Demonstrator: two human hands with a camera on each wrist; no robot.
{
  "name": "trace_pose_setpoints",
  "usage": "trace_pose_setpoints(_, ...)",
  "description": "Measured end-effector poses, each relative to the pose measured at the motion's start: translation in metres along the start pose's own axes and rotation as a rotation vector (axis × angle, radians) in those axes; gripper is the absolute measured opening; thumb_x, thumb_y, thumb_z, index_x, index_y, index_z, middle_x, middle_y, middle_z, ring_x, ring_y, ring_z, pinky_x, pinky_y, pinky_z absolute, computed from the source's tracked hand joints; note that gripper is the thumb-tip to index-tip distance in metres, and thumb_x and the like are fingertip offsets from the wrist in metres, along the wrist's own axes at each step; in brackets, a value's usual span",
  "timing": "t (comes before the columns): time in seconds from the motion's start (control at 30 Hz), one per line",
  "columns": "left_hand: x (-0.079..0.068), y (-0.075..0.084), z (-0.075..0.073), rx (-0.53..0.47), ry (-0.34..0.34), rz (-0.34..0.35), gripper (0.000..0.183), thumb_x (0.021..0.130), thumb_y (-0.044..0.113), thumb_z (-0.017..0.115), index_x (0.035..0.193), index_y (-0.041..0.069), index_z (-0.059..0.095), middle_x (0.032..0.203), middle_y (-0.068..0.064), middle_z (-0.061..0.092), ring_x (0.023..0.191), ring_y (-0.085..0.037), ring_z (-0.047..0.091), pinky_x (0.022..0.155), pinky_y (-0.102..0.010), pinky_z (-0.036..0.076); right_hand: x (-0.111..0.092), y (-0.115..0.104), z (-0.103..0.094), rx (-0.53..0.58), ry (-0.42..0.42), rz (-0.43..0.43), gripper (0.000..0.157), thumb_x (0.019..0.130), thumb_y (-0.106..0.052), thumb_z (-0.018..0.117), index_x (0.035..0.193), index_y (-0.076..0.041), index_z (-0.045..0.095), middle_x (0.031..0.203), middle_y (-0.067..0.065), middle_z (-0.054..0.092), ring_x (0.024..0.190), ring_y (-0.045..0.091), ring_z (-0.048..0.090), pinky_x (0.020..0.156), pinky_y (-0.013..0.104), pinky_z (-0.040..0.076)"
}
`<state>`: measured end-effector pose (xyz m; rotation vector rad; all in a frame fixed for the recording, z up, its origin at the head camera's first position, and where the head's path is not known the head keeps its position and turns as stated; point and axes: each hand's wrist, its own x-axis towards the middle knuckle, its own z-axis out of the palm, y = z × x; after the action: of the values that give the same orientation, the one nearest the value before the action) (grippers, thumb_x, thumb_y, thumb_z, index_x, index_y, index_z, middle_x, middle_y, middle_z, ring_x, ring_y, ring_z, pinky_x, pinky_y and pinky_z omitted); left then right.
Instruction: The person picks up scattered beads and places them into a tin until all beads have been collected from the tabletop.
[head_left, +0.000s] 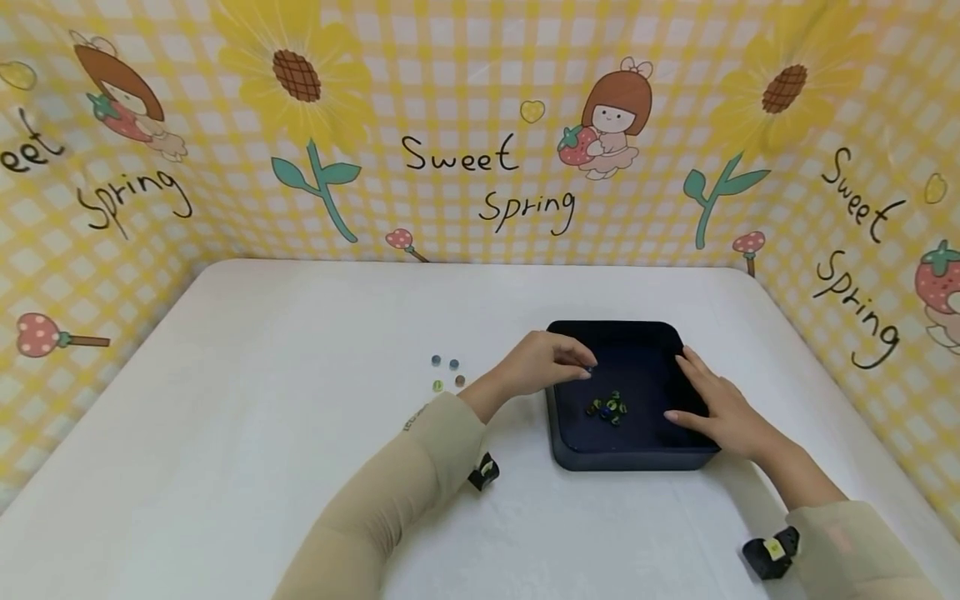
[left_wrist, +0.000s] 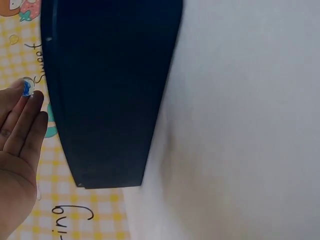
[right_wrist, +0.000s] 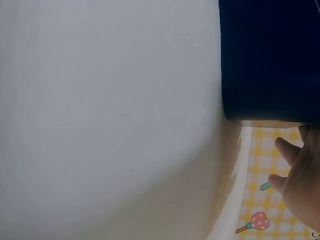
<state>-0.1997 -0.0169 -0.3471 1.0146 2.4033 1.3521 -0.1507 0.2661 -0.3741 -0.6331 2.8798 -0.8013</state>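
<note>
My left hand (head_left: 542, 363) pinches a clear marble with a blue swirl (left_wrist: 28, 87) between thumb and fingertips, over the left part of a dark navy tray (head_left: 633, 460). Inside the tray, a cluster of several glass marbles (head_left: 611, 407), mostly green with a blue one among them, lies toward the near left. The right hand (head_left: 726, 412) rests at the tray's right rim, thumb over the inside and fingers spread along the edge. In the right wrist view its fingers (right_wrist: 287, 150) appear just past the tray's corner.
Several loose marbles (head_left: 453, 364) lie on the white table (head_left: 300, 350) left of the tray, close to the left forearm. Black wrist cameras (head_left: 771, 552) sit under both sleeves. A yellow checked cloth with printed flowers (head_left: 465, 100) walls the table at the back and sides.
</note>
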Motion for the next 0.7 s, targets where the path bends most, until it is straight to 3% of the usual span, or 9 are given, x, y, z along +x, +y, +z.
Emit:
trace_pose_setpoints(0.23,0.009,-0.003,0.008,0.016,-0.034,-0.009,0.02,0.08,0.013,0.061,0.099,0.009,0.063,0.094,0.003,0.062,0.083,0.0,0.056,0.068,-0.012,0.045,0.0,0.0,0.0,0.006,-0.003,-0.007,0.079,0.084,-0.032,0.056,0.137,0.0,0.007,0.142,0.018,-0.001,0.125,0.041,0.005,0.093,0.061,0.006)
trace_pose_setpoints(0.7,0.031,-0.003,0.019,0.179,-0.139,0.032,0.02,0.08,0.011,0.061,0.099,0.006,0.063,0.092,0.001,0.062,0.079,0.002,0.056,0.066,-0.007,0.042,0.001,-0.003,-0.002,0.015,-0.015,0.011,0.079,0.084,-0.032,0.056,0.138,-0.001,0.006,0.142,0.018,-0.002,0.124,0.043,0.004,0.092,0.062,0.007)
